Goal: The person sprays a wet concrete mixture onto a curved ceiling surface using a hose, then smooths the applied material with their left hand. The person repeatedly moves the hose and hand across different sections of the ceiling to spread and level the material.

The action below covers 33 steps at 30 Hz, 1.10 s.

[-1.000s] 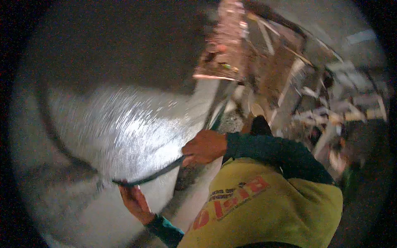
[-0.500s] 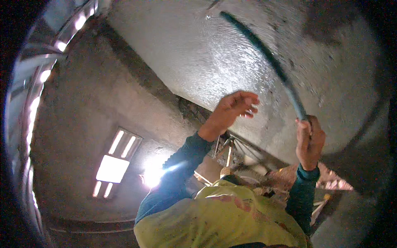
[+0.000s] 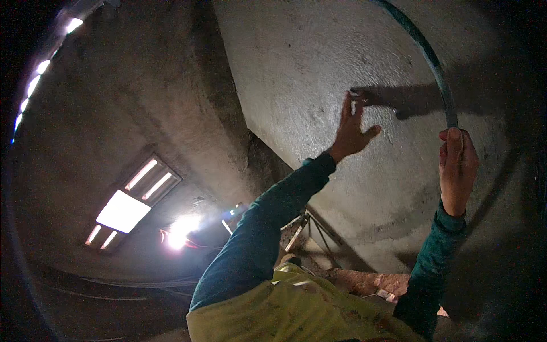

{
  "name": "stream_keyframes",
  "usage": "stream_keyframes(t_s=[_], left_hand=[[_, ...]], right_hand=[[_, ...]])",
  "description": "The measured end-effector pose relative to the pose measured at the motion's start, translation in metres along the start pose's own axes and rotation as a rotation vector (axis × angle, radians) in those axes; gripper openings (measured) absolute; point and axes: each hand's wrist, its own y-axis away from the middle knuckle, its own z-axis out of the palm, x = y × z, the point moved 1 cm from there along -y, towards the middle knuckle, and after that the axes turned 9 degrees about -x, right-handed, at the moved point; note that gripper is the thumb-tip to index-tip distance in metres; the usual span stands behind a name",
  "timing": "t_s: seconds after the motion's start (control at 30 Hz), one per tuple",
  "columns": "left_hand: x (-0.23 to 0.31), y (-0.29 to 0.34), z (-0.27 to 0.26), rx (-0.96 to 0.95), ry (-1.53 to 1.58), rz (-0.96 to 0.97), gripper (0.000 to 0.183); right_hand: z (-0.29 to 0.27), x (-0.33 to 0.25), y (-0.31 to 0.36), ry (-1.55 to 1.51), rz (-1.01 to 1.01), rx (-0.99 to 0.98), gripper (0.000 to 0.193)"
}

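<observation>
My right hand (image 3: 458,171) is closed around the lower part of a dark green hose (image 3: 424,43), its thumb pressed along it. From the grip the hose curves up and to the left, past the top edge of the view. My left hand (image 3: 354,137) is raised in front of a wet, shiny grey plastered wall (image 3: 307,80), with fingers stretched apart and nothing in it. Whether its fingertips touch the wall I cannot tell. A dark shadow of a hand and arm lies on the wall beside it.
A second rough wall (image 3: 137,102) meets the wet one at a corner on the left. It has a window opening (image 3: 123,211) and a glaring lamp (image 3: 178,238) close by. Below stand a metal frame (image 3: 319,228) and reddish rubble (image 3: 364,280).
My left hand has moved up, and its curled fingers have spread. My right hand has shifted right and up with the hose. The view has turned as well.
</observation>
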Motion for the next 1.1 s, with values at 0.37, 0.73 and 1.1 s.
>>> stream_keyframes(t_s=[0.37, 0.73, 1.1], left_hand=[[-0.011, -0.003, 0.006, 0.039, 0.016, 0.171, 0.109], [-0.016, -0.007, 0.005, 0.102, 0.017, 0.218, 0.106], [-0.023, -0.009, -0.011, 0.084, -0.018, 0.138, 0.098]], right_hand=[[0.092, 0.013, -0.095, 0.873, -0.721, 0.107, 0.037], [0.016, 0.056, -0.021, 1.228, -0.638, 0.042, 0.035], [-0.026, 0.067, 0.104, 0.545, 0.167, 0.060, 0.064]])
